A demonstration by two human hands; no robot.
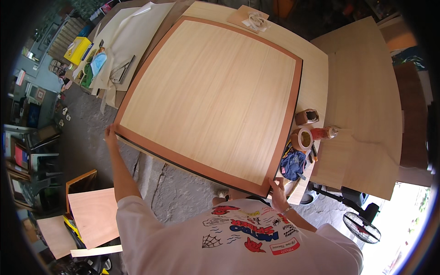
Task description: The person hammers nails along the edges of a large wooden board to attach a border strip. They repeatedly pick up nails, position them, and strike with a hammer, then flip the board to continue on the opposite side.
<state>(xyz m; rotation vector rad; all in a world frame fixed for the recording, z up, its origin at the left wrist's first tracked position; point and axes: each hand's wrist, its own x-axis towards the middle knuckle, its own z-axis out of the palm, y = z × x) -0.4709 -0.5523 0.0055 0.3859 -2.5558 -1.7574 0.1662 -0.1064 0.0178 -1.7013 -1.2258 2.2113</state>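
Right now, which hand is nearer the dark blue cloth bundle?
Right. The right hand holds the bordered panel at the corner near the cloth bundle; the left hand is across, at the panel's near left corner.

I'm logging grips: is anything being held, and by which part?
Yes, the panel: the left hand holds its near left corner, the right hand its near right corner.

Head view, left fisheye: from your head it faces down and forward, your white shirt (183,238) nearest at the lower edge, the bordered panel (206,105) just beyond at centre, straight edges bowing toward the dark rim.
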